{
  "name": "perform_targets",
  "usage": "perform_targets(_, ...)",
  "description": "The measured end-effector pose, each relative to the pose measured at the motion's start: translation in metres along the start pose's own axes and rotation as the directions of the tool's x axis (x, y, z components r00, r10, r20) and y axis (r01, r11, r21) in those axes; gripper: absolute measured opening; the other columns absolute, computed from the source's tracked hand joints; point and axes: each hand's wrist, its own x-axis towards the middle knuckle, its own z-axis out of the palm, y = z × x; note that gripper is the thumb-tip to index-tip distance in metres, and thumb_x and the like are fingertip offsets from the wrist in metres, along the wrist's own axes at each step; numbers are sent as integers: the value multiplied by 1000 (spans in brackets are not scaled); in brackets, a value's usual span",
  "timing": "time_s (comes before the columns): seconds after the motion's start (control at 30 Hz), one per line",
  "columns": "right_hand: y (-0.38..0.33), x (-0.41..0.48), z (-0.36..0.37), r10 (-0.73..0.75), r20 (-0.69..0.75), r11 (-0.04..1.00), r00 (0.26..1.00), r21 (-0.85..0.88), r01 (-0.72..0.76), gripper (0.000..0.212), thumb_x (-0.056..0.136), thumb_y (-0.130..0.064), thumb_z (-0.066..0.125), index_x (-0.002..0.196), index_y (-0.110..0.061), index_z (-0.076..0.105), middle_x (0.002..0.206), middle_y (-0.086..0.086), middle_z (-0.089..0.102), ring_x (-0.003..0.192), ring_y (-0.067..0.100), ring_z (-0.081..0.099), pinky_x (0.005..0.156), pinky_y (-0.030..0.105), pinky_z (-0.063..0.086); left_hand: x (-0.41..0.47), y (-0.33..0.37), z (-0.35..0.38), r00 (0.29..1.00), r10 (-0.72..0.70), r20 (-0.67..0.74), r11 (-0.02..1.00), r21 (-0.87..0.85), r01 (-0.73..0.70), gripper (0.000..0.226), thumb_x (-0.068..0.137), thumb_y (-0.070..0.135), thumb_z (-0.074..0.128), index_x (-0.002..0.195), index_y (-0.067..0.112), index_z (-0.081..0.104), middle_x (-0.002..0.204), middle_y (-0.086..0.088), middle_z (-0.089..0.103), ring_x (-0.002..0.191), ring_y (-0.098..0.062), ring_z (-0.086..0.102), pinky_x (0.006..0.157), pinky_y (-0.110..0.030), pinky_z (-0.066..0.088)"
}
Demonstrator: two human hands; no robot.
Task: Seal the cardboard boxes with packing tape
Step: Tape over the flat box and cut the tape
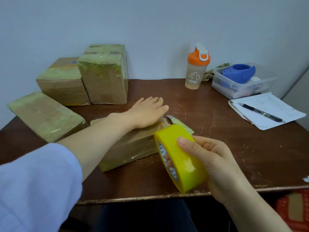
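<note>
From my feed: left hand [147, 111] lies palm down, fingers straight & relaxed, gripping nothing; heel of the hand rests on the far end of the low cardboard box [130, 148], which sits mid-table under the forearm. Can't tell if the fingertips touch the table [217, 139] beyond it. Right hand [212, 161] is clenched round the yellow packing tape roll [182, 158], thumb on the outer face, fingers through the core, roll held just right of the box's near end. A cutter blade [170, 117] pokes out betw. left thumb and roll. Left of the left fingers: 3 taped boxes, a flat one [45, 116] nearest me, 2 upright ones [63, 82] [103, 79] by the wall. Well right of those fingers: orange-lidded shaker bottle [197, 67], clear plastic tub [217, 84] w/ a blue tape dispenser [239, 72] in it, notebook [274, 104] w/ a pen [260, 112] on top
</note>
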Motion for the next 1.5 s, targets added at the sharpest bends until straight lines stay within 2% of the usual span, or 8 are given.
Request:
perform_targets(0.1, 1, -1, -2, -6, -4, 1000, 1000, 2, 6, 33, 69, -34, 74, 89, -7, 75, 80, 21, 72, 68, 27, 71, 59, 31, 55, -24, -14, -25, 991, 28, 132, 977, -214, 1, 90, 73, 57, 44, 151, 26, 10, 159, 1, -6, 145, -14, -9, 115, -37, -2)
perform_targets(0.23, 2, 1, -2, -7, 2, 1000, 1000, -17, 7, 32, 70, -31, 74, 88, -5, 75, 80, 22, 72, 68, 28, 71, 63, 34, 58, -52, -32, -14, 964, -58, 260, 979, 203, 4, 122, 56, 77, 64, 147, 42, -10, 153, 2, -1, 141, -23, 0, 113, -42, 9)
perform_targets(0.4, -37, 6, -3, -16, 159, 1000, 987, 8, 15, 29, 68, -30, 73, 84, -7, 77, 87, 18, 74, 77, 25, 72, 62, 31, 58, -43, -36, -31, 948, 30, 318, 964, -260, 57, 101, 56, 65, 75, 144, 46, 28, 140, 9, 43, 121, -12, 48, 100, -32, 41)
perform_targets(0.53, -80, 30, 3, -67, 332, 996, 941, 70, 46, 29, 65, -21, 67, 88, -6, 76, 89, 12, 74, 84, 23, 72, 67, 33, 58, -46, -43, -48, 890, 121, 440, 824, -544, 157, 40, 70, 48, 77, 108, 40, 69, 103, 4, 72, 90, -15, 70, 72, -27, 55)
perform_targets(0.7, -89, 85, 29, -73, 195, 997, 978, 5, 73, 23, 80, -11, 61, 98, 3, 64, 87, 19, 71, 76, 25, 70, 68, 35, 60, -45, -40, -39, 1000, -7, 21, 982, -187, 11, 65, 76, 62, 63, 131, 29, 55, 121, 9, 64, 113, -10, 58, 94, -26, 43)
perform_targets(0.83, -82, 112, 41, -89, 68, 993, 994, -71, 93, 30, 93, -28, 57, 101, 1, 61, 79, 17, 72, 65, 23, 69, 65, 37, 60, -51, -32, -10, 996, 18, 92, 981, 192, -35, 138, 44, 94, 44, 151, 18, 1, 158, -1, 12, 145, -18, 11, 115, -47, -4)
perform_targets(1.2, -80, 73, 51, -263, 56, 962, 963, -57, 267, 55, 88, -14, 65, 138, -21, 43, 61, 13, 67, 51, 28, 64, 51, 38, 56, -44, -31, 7, 991, 6, -134, 968, 250, 28, 116, 64, 80, 55, 150, 15, 13, 151, -4, 30, 135, -25, 31, 108, -38, 26)
perform_targets(1.5, -66, -10, 20, -128, 99, 960, 987, -239, 148, 19, 74, -28, 65, 89, -20, 74, 64, 30, 63, 45, 30, 60, 46, 36, 54, -47, -25, 7, 991, -20, -134, 955, 290, 59, 118, 67, 79, 53, 151, 14, 3, 155, -4, 22, 138, -25, 27, 110, -40, 25)
